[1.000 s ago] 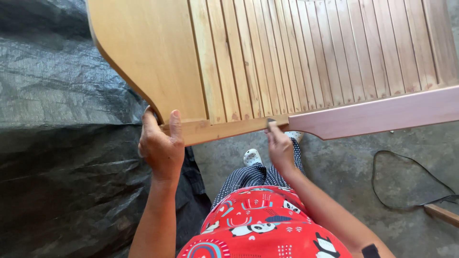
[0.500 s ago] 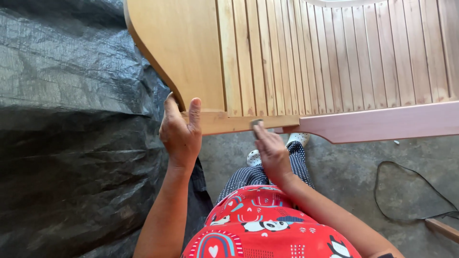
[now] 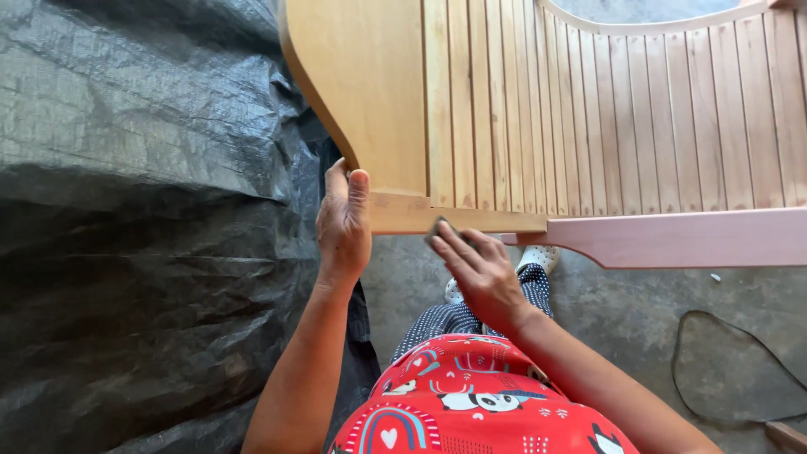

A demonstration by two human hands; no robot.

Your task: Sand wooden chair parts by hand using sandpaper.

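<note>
A large slatted wooden panel (image 3: pixel 588 109) of pale yellow wood fills the top of the view, with a pinkish rail (image 3: pixel 689 240) along its near edge on the right. My left hand (image 3: pixel 343 225) grips the panel's near left corner, thumb on top. My right hand (image 3: pixel 477 269) presses a small dark piece of sandpaper (image 3: pixel 437 227) against the panel's near edge, just right of my left hand.
Crumpled black plastic sheeting (image 3: pixel 143 219) covers the left half. Grey concrete floor (image 3: pixel 622 311) lies under the panel, with a black cable (image 3: pixel 731 361) looped at the lower right and a wooden stick end (image 3: pixel 786 435) at the corner. My red patterned shirt and dotted trousers are below.
The panel and both hands sit further right in view. My right hand slid the sandpaper leftward along the near edge, closer to my left hand.
</note>
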